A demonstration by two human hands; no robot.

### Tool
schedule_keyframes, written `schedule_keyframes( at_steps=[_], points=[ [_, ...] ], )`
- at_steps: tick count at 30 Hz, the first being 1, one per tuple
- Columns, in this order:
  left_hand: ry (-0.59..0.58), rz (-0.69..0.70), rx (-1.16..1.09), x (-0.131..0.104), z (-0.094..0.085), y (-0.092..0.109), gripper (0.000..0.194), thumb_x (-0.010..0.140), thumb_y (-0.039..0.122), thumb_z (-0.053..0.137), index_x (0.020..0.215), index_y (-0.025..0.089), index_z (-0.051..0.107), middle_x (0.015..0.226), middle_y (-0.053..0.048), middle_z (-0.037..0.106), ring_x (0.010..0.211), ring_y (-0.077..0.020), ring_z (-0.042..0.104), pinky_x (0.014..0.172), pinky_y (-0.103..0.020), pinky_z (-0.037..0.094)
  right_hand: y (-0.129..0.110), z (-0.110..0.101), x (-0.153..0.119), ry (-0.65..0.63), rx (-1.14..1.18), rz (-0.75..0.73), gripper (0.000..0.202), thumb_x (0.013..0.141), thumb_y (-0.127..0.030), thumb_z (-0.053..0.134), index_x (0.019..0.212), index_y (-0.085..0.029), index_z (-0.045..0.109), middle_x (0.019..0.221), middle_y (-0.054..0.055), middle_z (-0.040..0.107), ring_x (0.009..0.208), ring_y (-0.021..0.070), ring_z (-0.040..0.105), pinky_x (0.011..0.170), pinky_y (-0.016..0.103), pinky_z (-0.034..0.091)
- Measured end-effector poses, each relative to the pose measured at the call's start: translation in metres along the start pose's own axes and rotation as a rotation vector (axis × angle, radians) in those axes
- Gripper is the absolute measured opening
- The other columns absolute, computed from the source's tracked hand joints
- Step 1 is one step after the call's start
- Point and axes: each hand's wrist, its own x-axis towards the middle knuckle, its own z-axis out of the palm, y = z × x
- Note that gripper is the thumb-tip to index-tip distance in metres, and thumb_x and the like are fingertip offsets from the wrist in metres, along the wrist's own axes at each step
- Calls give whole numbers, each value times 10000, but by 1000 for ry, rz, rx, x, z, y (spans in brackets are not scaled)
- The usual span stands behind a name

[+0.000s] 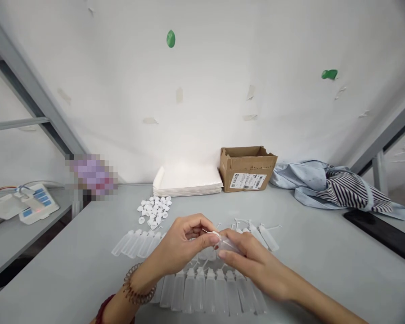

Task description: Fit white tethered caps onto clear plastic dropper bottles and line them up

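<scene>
Near the middle of the table, my left hand (185, 240) pinches a white cap at the neck of a translucent plastic bottle (227, 245). The bottle's body lies in my right hand (253, 258), whose fingers wrap around it. Below my hands stretches a row of similar bottles (200, 292) lying side by side. More bottles (137, 243) lie to the left, and a few (268, 237) to the right, some with thin strips at their necks. A pile of small white caps (154, 209) is behind the left bottles. My fingers partly cover the held cap.
An open cardboard box (248, 168) and a stack of white sheets (188, 181) stand against the wall. At right lie blue and striped cloth (344, 186) and a long black object (384, 234). A white device (38, 203) sits on the left surface.
</scene>
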Motion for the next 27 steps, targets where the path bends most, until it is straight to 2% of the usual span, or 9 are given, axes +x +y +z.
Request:
schedule_keyframes(
  at_steps=[3,5,7,12,14,17,20,23,27],
  points=[
    [-60,30,-97,1,-4,2,147,831,295,649,776,159,639,684,-9,647,671,-139,594,647,-251,463,4,-2,3,-213,510,152,299,849,-497,547,830,-205,485,486,-132,221,362,42,109,367,207,107],
    [-68,14,-105,2,-5,3,160,831,306,645,778,155,642,664,-10,644,665,-143,593,649,-257,461,8,-2,3,-279,634,203,336,832,-544,541,853,-213,483,464,-144,187,345,40,57,352,208,66],
    [-31,-29,-44,3,-5,3,210,826,337,643,725,155,622,608,15,592,590,-116,530,575,-229,416,9,1,3,-198,482,136,332,853,-542,507,844,-212,470,488,-129,223,364,50,130,370,207,124],
    [-24,-140,122,2,0,-1,445,872,439,538,541,173,406,505,71,341,472,-71,282,442,-216,217,7,8,-1,101,-459,-81,136,920,-326,424,901,-193,451,572,-77,315,506,104,253,517,266,204],
    [-51,-146,148,2,2,-1,463,890,459,500,545,177,375,523,71,308,488,-75,266,447,-221,207,6,8,0,86,-492,-60,119,918,-310,427,884,-197,441,573,-75,319,518,109,266,524,266,210],
    [-82,-125,168,0,2,2,429,899,457,488,582,172,443,541,70,313,502,-81,266,454,-222,214,7,4,3,-52,-23,2,247,904,-390,484,756,-212,397,571,-81,321,485,82,281,475,229,229],
    [-100,-10,220,-2,0,6,327,907,391,504,679,165,571,582,46,453,541,-93,363,500,-220,297,11,-2,7,-349,547,135,351,887,-480,504,703,-223,353,486,-126,219,370,41,106,373,208,106],
    [-82,117,269,-4,-2,9,221,906,330,523,789,174,625,695,8,577,648,-123,486,607,-234,391,13,-3,7,-491,706,204,342,897,-511,474,741,-227,366,478,-141,191,360,36,50,363,205,60],
    [11,119,252,-4,-1,6,194,924,325,482,850,188,598,788,-5,593,738,-142,538,677,-245,435,9,3,4,-141,157,3,304,918,-450,446,748,-225,333,537,-102,297,433,65,240,436,209,206]
  ],
)
